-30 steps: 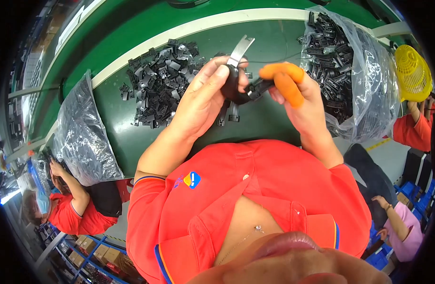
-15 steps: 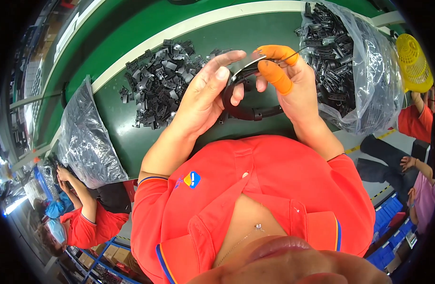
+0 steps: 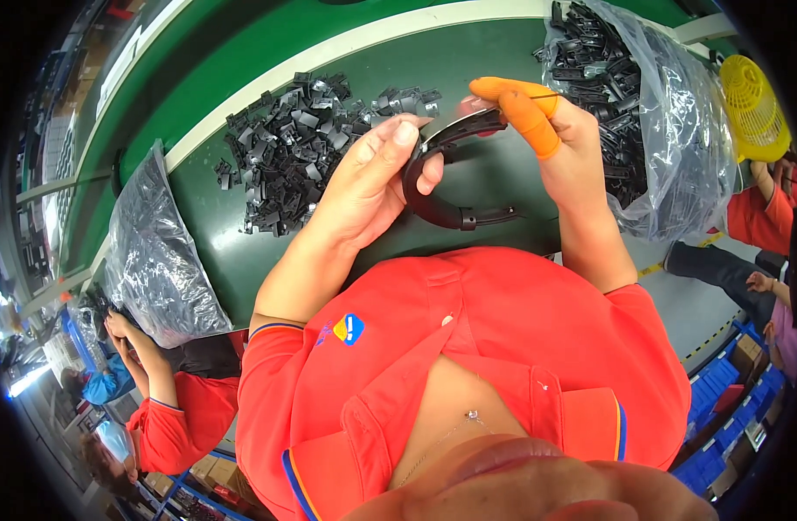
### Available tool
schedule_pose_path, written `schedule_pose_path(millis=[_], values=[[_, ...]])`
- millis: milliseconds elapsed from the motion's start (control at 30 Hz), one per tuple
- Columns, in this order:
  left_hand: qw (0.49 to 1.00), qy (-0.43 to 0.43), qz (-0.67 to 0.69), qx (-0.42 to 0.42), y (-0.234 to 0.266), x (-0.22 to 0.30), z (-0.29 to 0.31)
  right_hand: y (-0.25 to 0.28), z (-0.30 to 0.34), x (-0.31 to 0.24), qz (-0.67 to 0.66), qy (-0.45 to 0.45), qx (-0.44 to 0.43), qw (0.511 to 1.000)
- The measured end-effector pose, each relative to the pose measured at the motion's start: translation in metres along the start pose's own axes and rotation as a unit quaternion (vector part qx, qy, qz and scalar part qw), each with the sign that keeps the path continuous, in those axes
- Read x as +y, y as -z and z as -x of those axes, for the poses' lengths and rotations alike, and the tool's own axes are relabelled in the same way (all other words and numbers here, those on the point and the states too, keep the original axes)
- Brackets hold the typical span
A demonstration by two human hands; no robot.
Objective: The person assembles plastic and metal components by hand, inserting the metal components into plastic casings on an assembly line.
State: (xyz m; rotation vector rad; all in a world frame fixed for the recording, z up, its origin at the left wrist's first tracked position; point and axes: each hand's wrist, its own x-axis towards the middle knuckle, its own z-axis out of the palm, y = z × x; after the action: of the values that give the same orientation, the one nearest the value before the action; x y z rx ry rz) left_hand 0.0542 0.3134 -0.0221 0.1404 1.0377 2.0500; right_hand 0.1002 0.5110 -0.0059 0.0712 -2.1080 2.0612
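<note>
A curved black headband [image 3: 435,207], like that of a headphone, is held above the green table in front of my chest. Along its upper arm runs a thin shiny metal strip [image 3: 455,124]. My left hand [image 3: 374,178] is closed around the band's left bend, thumb on top. Orange finger cots cover two digits of my right hand [image 3: 565,143], which pinches the upper arm's far end. A thin dark wire [image 3: 550,95] shows at those fingers. The band's lower arm end points right, free of both hands.
Small black clip-like parts [image 3: 286,165] lie heaped on the table [image 3: 503,61] left of centre. At right, a clear bag [image 3: 689,165] holds more black parts [image 3: 594,104], beside a yellow basket [image 3: 753,108]. Another plastic bag [image 3: 160,252] lies left. Co-workers sit on both sides.
My right hand has shifted right and slightly outward, still at the band's upper end. The lower arm has come free into view. My left hand keeps its hold.
</note>
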Motion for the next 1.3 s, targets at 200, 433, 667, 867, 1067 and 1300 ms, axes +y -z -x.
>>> schedule_pose_path(millis=[200,433,667,867,1067,1300], values=[[0.999,-0.016,-0.036,-0.001,-0.004,-0.001,-0.004,0.004,0.009,0.003,0.009,-0.006,-0.004,1.000],[0.998,-0.021,-0.054,-0.027,-0.006,-0.001,-0.003,0.003,0.006,0.012,0.022,-0.016,0.032,0.999],[0.992,-0.087,-0.086,-0.019,-0.004,-0.004,-0.004,-0.011,0.017,0.011,-0.240,-0.106,-0.008,0.965],[0.973,-0.104,-0.202,-0.046,0.002,-0.006,-0.007,-0.022,0.021,0.005,-0.364,-0.142,-0.020,0.920],[0.952,-0.119,-0.276,-0.064,0.003,-0.001,-0.005,-0.025,0.023,0.004,-0.343,-0.147,-0.045,0.927],[0.850,-0.179,-0.492,-0.059,-0.003,-0.003,0.003,-0.028,0.024,-0.011,-0.067,-0.099,-0.016,0.993]])
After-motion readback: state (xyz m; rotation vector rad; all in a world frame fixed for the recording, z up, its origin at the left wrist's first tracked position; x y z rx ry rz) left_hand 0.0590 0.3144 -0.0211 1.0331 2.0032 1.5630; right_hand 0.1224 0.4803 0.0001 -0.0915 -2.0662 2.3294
